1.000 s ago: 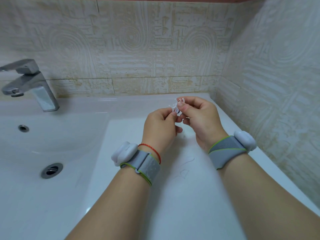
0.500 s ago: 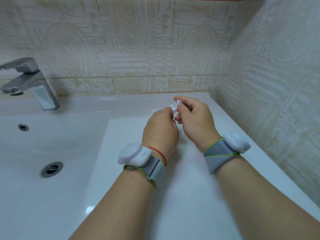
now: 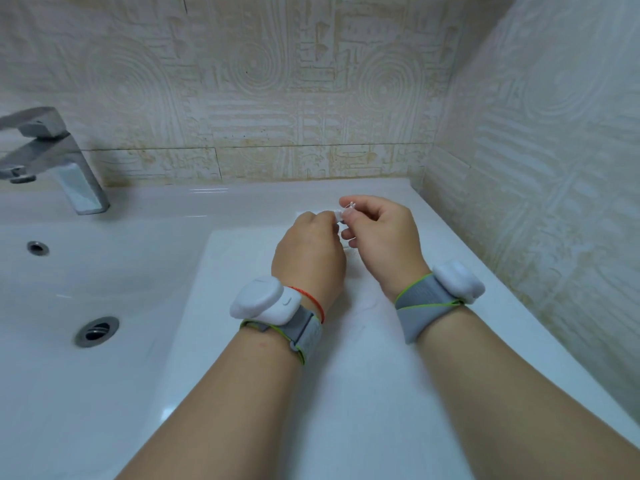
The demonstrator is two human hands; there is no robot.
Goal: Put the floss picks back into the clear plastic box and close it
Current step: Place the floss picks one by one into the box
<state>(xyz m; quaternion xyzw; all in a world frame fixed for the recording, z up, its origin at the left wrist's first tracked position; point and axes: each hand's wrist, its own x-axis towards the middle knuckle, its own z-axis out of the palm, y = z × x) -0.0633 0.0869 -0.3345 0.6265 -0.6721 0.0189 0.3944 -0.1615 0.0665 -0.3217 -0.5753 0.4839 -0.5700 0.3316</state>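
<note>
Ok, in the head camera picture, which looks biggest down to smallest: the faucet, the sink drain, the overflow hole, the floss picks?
1. faucet, even though the left edge cuts it off
2. sink drain
3. overflow hole
Not ranked: floss picks, mostly hidden between the left hand and right hand; only a tiny bit shows.

Two hands, left hand [image 3: 308, 252], right hand [image 3: 382, 233], two wristbands [image 3: 304, 329], one tap [image 3: 52, 157], one drain [image 3: 97, 331] — floss picks [image 3: 338, 215] bunched, count unclear.

place: bathroom; white sink [image 3: 104, 271]; chrome faucet [image 3: 52, 161]; tiled walls [image 3: 277, 81]
</note>
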